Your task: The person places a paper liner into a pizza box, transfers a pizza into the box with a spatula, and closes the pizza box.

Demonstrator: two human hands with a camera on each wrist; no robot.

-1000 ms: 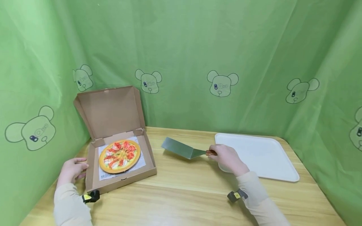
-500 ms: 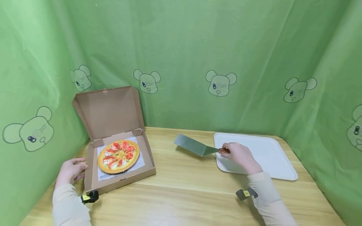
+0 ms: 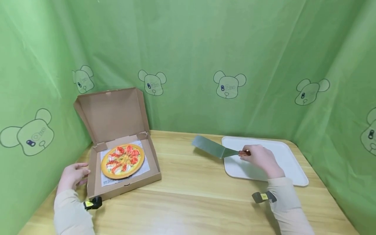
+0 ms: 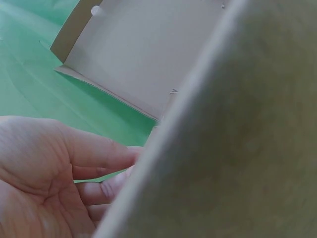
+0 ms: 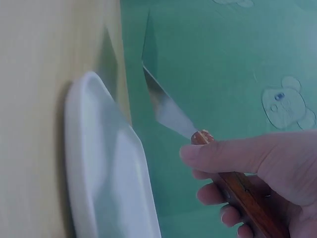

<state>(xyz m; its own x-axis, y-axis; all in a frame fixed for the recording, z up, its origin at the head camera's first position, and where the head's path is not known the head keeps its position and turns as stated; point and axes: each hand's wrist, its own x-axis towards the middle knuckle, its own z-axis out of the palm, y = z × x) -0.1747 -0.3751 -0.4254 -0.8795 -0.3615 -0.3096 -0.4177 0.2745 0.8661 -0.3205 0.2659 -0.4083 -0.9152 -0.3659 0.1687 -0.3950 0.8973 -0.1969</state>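
right wrist view: silvery metal spatula point(image 5: 171, 110), reddish-brown wooden handle point(image 5: 243, 192).

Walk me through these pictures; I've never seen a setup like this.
There is no machine here, just a person's two bare hands. The widest picture comes from a camera worn on the head, looking forward and down. The other two come from cameras on the wrists, each watching its own hand.

On the table stands an open box with a pizza lying on paper inside. Further right lies a white tray.

The right hand holds a spatula by its brown handle, its blade reaching left past the tray's edge. The left hand is at the box's left side; the box hides some fingertips, so its grip is unclear.
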